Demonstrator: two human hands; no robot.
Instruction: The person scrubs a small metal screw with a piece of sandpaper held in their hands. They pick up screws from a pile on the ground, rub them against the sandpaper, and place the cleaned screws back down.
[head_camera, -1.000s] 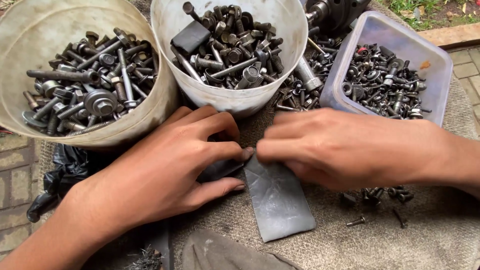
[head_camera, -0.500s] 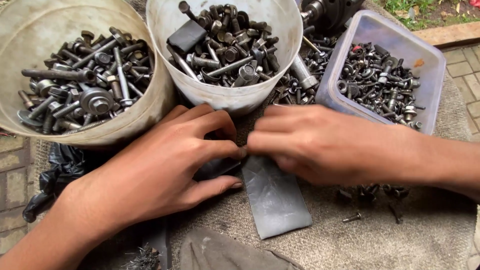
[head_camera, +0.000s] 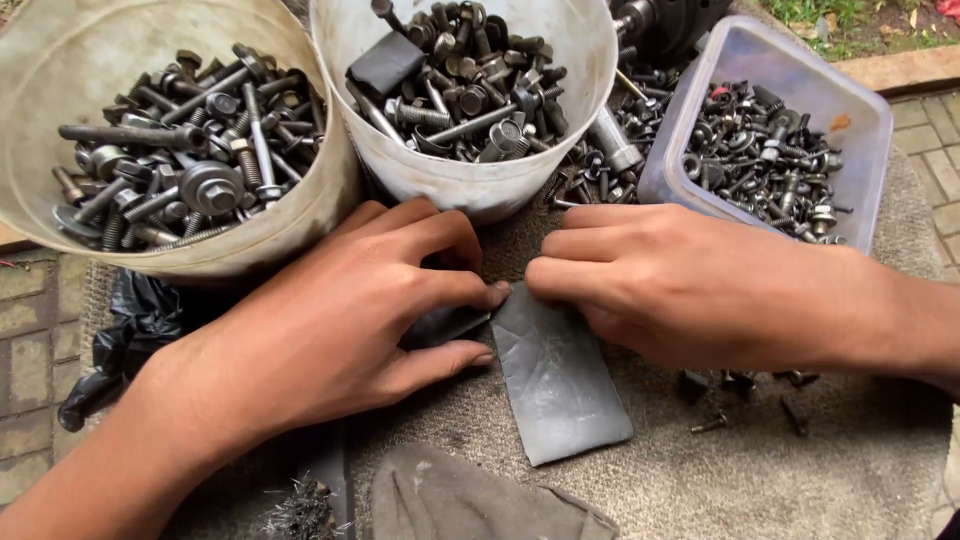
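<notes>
Hands meeting fingertip to fingertip over grey carpet (head_camera: 800, 470). Left hand (head_camera: 340, 330) and right hand (head_camera: 680, 290) both pinched shut on upper edge of dark rubber strip (head_camera: 560, 380), grip clamped at its top end, rest of strip lying flat below fingers, angled toward lower right. Two pale buckets of bolts (head_camera: 180, 160) and plastic tub (head_camera: 860, 120) just behind.

We see soft, even daylight and the picture is bright enough. Shadows are soft and dark under the left hand (head_camera: 330, 320) and the right hand (head_camera: 690, 285). The grey rubber sheet (head_camera: 560, 375) shines a little. The bolts (head_camera: 180, 150) far left look sharp. The near edge is a bit blurry, and the far tubs bend outward.
</notes>
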